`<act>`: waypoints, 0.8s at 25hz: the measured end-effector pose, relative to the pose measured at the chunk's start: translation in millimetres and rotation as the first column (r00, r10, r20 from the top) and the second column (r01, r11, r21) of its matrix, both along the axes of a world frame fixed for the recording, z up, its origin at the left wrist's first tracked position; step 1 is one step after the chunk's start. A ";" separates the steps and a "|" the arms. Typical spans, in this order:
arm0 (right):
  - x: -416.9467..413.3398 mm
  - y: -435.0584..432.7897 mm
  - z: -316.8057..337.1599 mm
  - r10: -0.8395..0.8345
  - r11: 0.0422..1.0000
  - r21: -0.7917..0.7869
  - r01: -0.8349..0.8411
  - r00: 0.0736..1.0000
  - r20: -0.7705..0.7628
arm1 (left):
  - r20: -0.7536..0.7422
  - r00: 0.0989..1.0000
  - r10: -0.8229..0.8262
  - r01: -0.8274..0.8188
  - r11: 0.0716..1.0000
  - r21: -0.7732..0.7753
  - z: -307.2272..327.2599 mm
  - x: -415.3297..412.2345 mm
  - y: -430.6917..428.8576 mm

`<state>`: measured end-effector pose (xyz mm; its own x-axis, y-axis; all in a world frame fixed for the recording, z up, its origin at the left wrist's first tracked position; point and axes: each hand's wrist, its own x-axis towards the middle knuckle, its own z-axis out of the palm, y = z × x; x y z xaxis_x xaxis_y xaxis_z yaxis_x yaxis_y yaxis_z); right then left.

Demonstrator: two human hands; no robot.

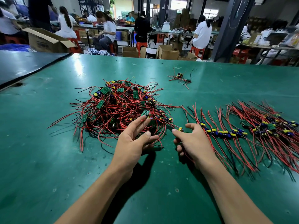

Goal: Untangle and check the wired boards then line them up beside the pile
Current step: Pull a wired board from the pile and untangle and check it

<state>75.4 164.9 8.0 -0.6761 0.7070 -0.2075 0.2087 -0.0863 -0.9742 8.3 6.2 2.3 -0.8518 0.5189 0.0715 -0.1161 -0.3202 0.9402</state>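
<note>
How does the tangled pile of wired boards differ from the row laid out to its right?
The pile is a heaped knot with wires looping every way; the row lies flat, wires roughly parallel. In the pile the boards face all directions and stack up; in the row they sit side by side in a band. Both hold small boards with red and black wires.

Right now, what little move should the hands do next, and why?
Probably the right hand should draw the small wired board beside its thumb sideways, clear of the tangled pile, while the left hand steadies the pile. That board's red wire runs back into the tangle, and the lined-up row begins just to the right of it, so its place is close.
</note>
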 end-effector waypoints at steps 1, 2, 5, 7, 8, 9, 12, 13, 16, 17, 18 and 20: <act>0.1 0.7 -0.5 0.010 1.000 0.029 -0.010 1.000 0.010 | -0.007 1.000 -0.006 0.006 1.000 -0.011 -0.7 0.2 0.1; 0.1 1.4 -1.3 0.029 0.998 0.049 -0.030 0.999 0.021 | -0.014 1.000 -0.011 0.010 1.000 -0.020 -1.5 0.3 0.5; 2.0 1.1 -1.5 0.123 0.985 0.111 -0.134 0.987 0.099 | -0.030 0.999 -0.020 0.019 0.999 -0.031 -4.5 0.1 1.0; 4.0 -1.2 1.7 0.254 0.952 0.131 -0.277 0.952 0.168 | -0.048 0.999 -0.026 0.024 0.999 -0.048 -5.9 0.0 0.8; 4.6 -2.8 3.8 0.326 0.930 0.113 -0.351 0.926 0.190 | -0.051 0.998 -0.027 0.025 0.999 -0.048 -6.4 -0.2 0.8; 5.0 -3.9 5.3 0.382 0.910 0.087 -0.405 0.903 0.197 | -0.051 0.998 -0.028 0.025 0.999 -0.044 -6.8 -0.8 0.6; 2.6 -4.8 8.4 0.408 0.913 -0.008 -0.408 0.911 0.062 | -0.053 0.998 -0.023 0.021 0.999 -0.041 -5.5 -1.3 0.3; 2.0 -3.3 9.4 0.360 0.933 -0.017 -0.360 0.933 -0.011 | -0.052 0.999 -0.017 0.015 0.999 -0.042 -4.4 -1.0 0.3; 0.7 2.3 13.9 0.189 0.982 0.024 -0.188 0.960 -0.206 | -0.059 0.998 0.024 -0.023 1.000 0.009 1.6 1.2 -1.9; 0.3 3.3 14.9 0.155 0.987 0.011 -0.158 0.953 -0.261 | -0.077 0.996 0.038 -0.036 0.999 0.032 4.7 2.4 -2.9; -0.8 3.3 14.8 0.136 0.990 -0.001 -0.142 0.949 -0.286 | -0.100 0.994 0.047 -0.042 0.998 0.052 7.6 4.1 -3.3; -3.3 1.1 13.0 0.134 0.991 0.016 -0.135 0.956 -0.261 | -0.131 0.990 0.057 -0.048 0.996 0.071 12.0 7.8 -3.9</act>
<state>72.1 166.0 20.9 -0.7957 0.6055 -0.0128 -0.0425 -0.0770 -0.9961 16.1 2.3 14.3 -0.8583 0.4640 0.2191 0.0268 -0.3859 0.9221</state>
